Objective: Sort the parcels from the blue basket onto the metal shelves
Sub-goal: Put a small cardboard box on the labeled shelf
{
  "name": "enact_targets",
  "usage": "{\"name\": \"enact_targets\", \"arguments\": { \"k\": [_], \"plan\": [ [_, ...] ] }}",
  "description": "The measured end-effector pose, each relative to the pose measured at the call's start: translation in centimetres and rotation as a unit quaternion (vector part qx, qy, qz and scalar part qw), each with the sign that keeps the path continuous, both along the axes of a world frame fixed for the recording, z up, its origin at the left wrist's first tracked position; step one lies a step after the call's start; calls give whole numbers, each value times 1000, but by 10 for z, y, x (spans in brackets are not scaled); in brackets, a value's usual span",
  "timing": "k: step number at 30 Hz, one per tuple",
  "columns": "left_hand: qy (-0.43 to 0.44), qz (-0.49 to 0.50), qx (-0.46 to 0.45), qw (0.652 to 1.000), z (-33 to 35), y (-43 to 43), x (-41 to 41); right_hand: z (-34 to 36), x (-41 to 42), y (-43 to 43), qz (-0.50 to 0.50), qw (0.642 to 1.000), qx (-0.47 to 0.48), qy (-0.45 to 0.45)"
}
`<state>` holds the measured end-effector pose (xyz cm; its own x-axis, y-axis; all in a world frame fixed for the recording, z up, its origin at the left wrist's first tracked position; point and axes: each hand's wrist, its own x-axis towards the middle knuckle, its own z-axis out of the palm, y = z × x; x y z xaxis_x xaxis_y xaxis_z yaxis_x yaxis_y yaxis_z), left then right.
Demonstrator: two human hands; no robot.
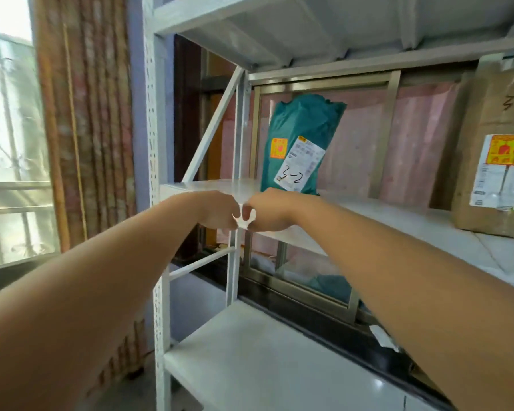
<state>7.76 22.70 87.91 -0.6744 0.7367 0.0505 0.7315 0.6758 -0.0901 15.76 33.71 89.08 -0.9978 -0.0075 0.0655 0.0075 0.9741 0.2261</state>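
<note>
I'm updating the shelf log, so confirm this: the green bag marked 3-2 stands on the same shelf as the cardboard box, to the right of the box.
Not quite. The green bag marked 3-2 stands on the same shelf as the cardboard box, but to the left of the box, as the head view shows.
</note>
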Motion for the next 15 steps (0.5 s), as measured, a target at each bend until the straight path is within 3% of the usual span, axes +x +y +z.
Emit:
{"name": "enact_targets", "arguments": {
  "k": [7,12,15],
  "plan": [
    [-121,125,-125,977,-109,-83,-53,-103,-72,-72,35,991,-33,-125],
    [-258,229,-128,930,-185,-148,-74,-193,-100,-110,45,964,-84,-247],
    [-308,275,-117,903,-239,-178,-84,-241,-111,-127,18,926,-109,-362]
  ]
}}
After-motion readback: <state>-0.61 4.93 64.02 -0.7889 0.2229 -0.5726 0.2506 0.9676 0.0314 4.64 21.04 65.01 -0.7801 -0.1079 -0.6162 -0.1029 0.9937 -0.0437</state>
